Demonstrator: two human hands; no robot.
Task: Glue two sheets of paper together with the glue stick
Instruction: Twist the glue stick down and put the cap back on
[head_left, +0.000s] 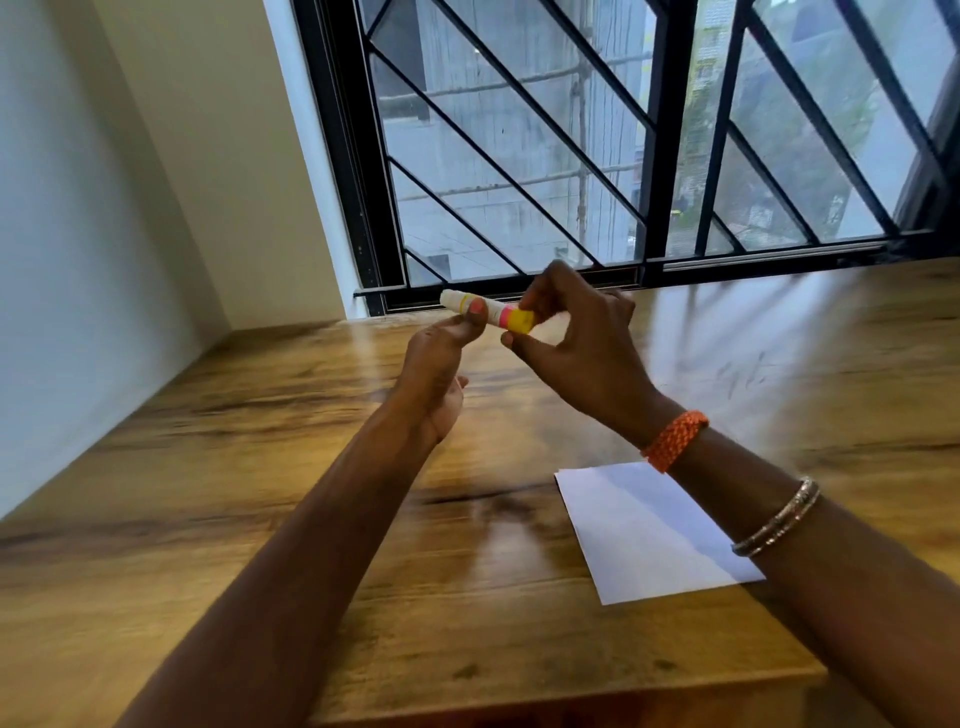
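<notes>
The small white plastic glue stick with pink and yellow bands (485, 310) was held up in the air above the glossy wood-grain table (260, 467), lying roughly level between both hands. The left hand (434, 379) pinched its white barrel between thumb and fingertips; the right hand (571, 343) had curled fingers closed round the yellow end (whether that end is the cap or the twist base could not be told). The stick looked light, rigid and smooth, so it would likely want a firm pinch on the barrel while the other hand turned or pulled the end.

The white rectangular sheet of paper (644, 525) lay flat on the table, near the front edge and partly under the right forearm; only one sheet was plainly visible. Paper is thin and floppy, probably best lifted at a corner or slid. Open table stretched to the left and beyond the hands toward the black-barred window (623, 130); the front edge was close to the sheet.
</notes>
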